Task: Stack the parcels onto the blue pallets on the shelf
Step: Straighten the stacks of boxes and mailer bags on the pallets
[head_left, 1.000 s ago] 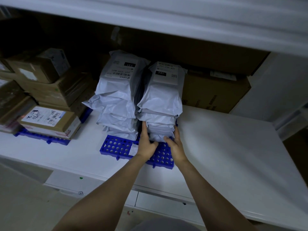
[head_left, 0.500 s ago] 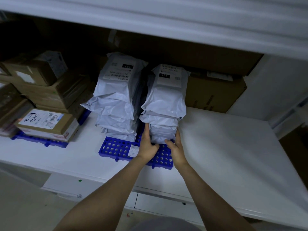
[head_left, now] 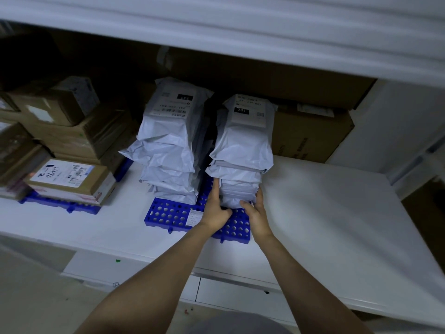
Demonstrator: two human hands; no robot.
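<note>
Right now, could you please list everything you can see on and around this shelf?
Parcel stacks: two, grey-white poly bags, left stack and right stack side by side on the middle pallet.
Blue pallets: two, middle pallet under the bags, left pallet under the boxes.
Cardboard boxes: several, brown, piled at left; one large box behind the right stack.
Shelf: one, white, bare surface at right.
Upper shelf: one, white, overhead.
Left hand: pressed against the right stack's lower left side.
Right hand: pressed against its lower right side.
</note>
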